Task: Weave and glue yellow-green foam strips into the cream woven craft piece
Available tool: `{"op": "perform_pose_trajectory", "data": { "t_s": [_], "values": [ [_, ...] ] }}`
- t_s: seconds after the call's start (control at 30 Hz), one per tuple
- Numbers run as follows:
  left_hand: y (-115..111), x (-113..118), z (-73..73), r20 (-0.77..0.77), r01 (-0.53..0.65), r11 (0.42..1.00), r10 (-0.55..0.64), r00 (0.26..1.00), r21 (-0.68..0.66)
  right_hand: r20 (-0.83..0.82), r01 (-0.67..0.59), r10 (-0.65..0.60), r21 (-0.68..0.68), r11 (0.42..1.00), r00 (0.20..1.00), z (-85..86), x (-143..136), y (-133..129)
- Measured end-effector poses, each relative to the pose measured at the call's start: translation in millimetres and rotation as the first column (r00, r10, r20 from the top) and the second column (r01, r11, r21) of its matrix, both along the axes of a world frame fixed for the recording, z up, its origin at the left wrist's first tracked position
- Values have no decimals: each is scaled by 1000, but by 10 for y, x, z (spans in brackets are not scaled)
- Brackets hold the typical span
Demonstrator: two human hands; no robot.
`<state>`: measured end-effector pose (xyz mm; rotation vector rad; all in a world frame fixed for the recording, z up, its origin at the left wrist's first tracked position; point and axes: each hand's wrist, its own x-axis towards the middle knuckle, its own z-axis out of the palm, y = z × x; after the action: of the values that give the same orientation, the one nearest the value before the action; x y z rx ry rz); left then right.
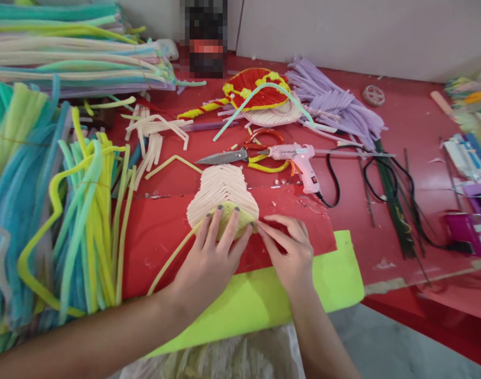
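Left arm: comes in from the lower left corner, the forearm lying low and slanting across to the middle.
Left hand (211, 258): palm turned down, fingers spread and pointing away from the person; it is open and flat, the fingertips pressing on the yellow-green lower part of the fuzzy piece (223, 184).
Right arm: rises from the lower edge and leans inward to the left.
Right hand (291, 252): thumb and index finger brought together, pinching the fuzzy piece at its right edge; whether they take the rim or a strand's end is too small to tell. The other fingers are bent.
Fuzzy piece, place: on the red sheet (321, 229) upon the bench (410, 110), in front of the scissors (240, 155).
Fuzzy piece, direction: its long axis runs away from the person; the narrower cream end is the far one, the wider part is near the hands, and the V-shaped rows have their points away.
Loose strand (171, 263): yellow-green, going from the left edge of the piece down to the left, toward the left forearm.
Scissors: blades pointing left, handles beside the pink glue gun (301, 155).
Lime sheet (264, 302): nearest the person, below both hands.
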<state>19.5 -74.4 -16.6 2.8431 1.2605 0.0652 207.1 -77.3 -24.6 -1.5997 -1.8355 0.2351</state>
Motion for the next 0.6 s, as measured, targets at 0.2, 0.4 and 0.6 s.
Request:
{"op": "perform_pose_trajectory", "data": {
  "t_s": [0.2, 0.4, 0.6],
  "values": [
    [7, 3, 18, 51, -57, 998, 59, 997, -33, 6, 1, -1, -11, 1000, 1000, -13, 3, -8],
    [6, 7, 0, 51, -66, 997, 67, 996, -32, 43, -20, 20, -15, 1000, 999, 6, -21, -17],
    [2, 10, 14, 27, -58, 998, 58, 998, 15, 102, -98, 107, -83, 992, 989, 36, -45, -36]
  ]
}}
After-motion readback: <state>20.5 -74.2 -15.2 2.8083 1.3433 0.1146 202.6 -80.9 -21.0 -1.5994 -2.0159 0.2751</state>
